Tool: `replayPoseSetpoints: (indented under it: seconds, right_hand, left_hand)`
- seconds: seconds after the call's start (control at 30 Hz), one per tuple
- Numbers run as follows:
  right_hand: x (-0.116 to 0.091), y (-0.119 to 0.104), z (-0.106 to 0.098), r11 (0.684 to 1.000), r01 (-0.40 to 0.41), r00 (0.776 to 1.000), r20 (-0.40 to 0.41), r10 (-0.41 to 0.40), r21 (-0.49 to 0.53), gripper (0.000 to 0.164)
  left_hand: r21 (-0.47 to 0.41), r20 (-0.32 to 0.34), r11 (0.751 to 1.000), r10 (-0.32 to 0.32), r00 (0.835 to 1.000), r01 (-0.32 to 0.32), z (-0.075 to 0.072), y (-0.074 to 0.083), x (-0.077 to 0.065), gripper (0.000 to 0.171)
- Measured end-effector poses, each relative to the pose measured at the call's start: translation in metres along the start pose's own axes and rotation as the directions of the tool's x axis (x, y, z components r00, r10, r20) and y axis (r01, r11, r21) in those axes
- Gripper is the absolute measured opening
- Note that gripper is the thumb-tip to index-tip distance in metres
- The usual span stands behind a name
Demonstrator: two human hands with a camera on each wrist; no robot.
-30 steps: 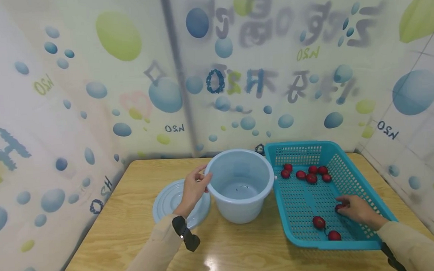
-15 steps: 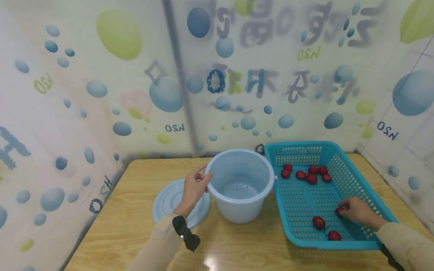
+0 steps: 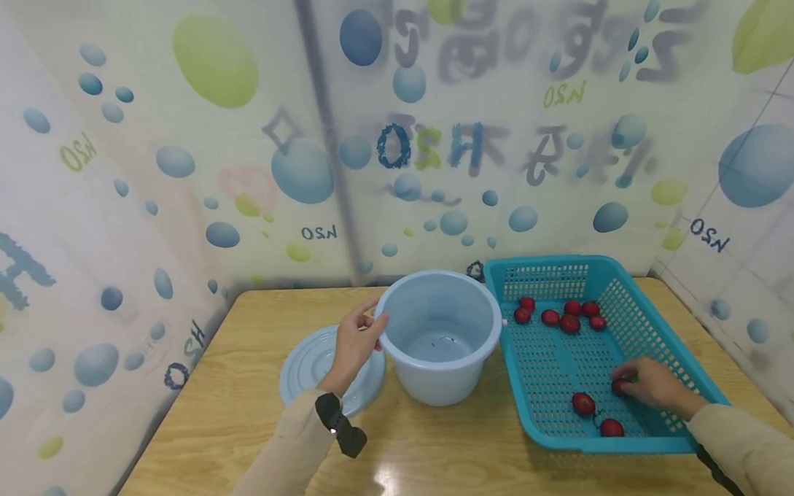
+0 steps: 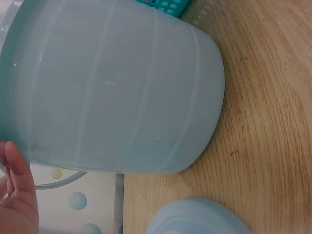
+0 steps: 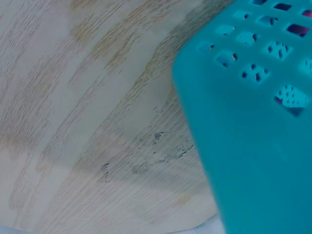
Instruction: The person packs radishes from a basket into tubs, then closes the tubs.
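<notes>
A light blue plastic bucket (image 3: 441, 378) stands upright on the table, its inside bare apart from small dark marks at the bottom. My left hand (image 3: 356, 344) holds its left rim, thumb at the edge; the left wrist view shows the bucket's side (image 4: 122, 87) with part of the hand (image 4: 18, 195). Inside a turquoise basket (image 3: 528, 418), my right hand (image 3: 654, 386) pinches a small round red fruit (image 3: 618, 386), partly hidden by the fingers. Two more red fruits (image 3: 583, 404) lie nearby, and several (image 3: 570, 324) are grouped at the far end.
A round light blue lid (image 3: 303, 372) lies on the wooden table (image 3: 199, 423) left of the bucket, partly under my left forearm. The basket stands close beside the bucket's right side. A patterned wall sheet (image 3: 422, 225) rises behind the table. The right wrist view shows only the basket's outer wall (image 5: 243, 161) and tabletop.
My right hand's fingers, more stretched over the red fruit a second ago, have curled in around it. The left hand and bucket stay put.
</notes>
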State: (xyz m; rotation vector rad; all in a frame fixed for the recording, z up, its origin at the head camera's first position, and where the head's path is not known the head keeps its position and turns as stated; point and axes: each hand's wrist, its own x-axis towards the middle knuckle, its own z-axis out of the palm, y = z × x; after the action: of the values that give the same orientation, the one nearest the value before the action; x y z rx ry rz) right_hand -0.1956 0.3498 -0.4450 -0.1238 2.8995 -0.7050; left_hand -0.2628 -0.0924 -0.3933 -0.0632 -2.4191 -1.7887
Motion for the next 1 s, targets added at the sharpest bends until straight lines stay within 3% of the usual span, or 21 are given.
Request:
replayPoseSetpoints:
  seconds: [0.27,1.0]
  right_hand:
    - [-0.0010,-0.0010,-0.0004,1.000,-0.001,1.000,0.017,0.001,0.006,0.024]
    - [-0.0005,-0.0025,0.0017,0.999,-0.029,0.998,0.058,0.027,0.045,0.026]
  left_hand:
    - [0.001,0.002,1.000,-0.005,1.000,0.005,0.0005,0.0015,0.0002,0.041]
    - [0.009,-0.007,1.000,-0.017,1.000,0.017,0.0005,-0.0005,-0.0015,0.041]
